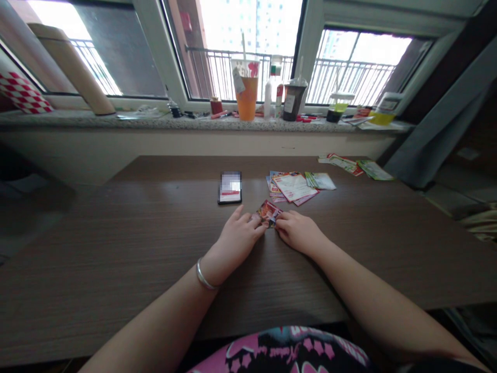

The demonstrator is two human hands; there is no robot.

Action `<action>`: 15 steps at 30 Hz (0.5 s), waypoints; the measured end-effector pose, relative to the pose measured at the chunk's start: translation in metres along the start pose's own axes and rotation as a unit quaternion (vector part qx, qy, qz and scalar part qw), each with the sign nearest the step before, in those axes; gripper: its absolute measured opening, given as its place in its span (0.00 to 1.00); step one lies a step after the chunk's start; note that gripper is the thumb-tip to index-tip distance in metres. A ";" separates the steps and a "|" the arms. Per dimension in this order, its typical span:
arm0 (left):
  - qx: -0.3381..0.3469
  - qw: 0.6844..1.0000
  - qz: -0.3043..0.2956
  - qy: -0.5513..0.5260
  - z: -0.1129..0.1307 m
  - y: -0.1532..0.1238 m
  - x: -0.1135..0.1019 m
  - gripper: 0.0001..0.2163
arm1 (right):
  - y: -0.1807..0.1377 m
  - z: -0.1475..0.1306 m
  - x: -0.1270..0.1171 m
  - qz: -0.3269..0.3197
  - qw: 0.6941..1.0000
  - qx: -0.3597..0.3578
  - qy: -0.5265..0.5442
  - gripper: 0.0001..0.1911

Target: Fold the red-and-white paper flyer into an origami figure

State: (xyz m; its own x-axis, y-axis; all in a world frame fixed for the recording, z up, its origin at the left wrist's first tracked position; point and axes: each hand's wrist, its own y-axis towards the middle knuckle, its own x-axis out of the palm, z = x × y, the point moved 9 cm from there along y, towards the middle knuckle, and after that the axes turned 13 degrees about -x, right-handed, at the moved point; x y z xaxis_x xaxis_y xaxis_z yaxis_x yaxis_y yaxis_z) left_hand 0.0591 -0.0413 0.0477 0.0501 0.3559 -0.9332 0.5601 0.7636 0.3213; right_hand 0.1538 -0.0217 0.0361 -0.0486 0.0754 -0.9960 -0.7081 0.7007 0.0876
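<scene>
A small, colourful printed card or packet, mostly red, is held between my two hands over the brown table. My left hand, with a silver bangle at the wrist, grips its left edge; the index finger points forward. On the other side my right hand pinches the right edge with curled fingers. Just beyond lies a pile of printed leaflets, with a small green-and-white packet on its right side. Left of the pile rests a phone with a lit, blurred screen.
More green and red printed packets lie at the table's far right. Along the stone windowsill stand an orange drink cup, a dark drink cup, bottles and pens. A tan cardboard tube leans at the left window.
</scene>
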 end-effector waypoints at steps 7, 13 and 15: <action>-0.012 1.000 -0.013 -0.004 -0.005 -0.001 -0.002 0.14 | 0.000 0.001 0.000 0.000 1.000 0.001 0.006 0.14; -0.030 0.999 -0.039 -0.008 -0.011 -0.002 -0.004 0.12 | 0.000 0.001 0.001 -0.001 1.000 -0.004 0.006 0.14; -0.039 0.998 -0.051 -0.008 -0.013 -0.003 -0.004 0.12 | 0.000 0.001 0.001 -0.001 1.000 -0.005 0.004 0.14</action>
State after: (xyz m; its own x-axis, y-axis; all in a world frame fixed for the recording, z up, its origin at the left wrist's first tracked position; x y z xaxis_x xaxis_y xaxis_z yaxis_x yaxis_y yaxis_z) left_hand 0.0465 -0.0378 0.0531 0.0105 0.2660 -0.9639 0.4972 0.8350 0.2358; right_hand 0.1550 -0.0210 0.0349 -0.0534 0.0681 -0.9962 -0.7157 0.6931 0.0857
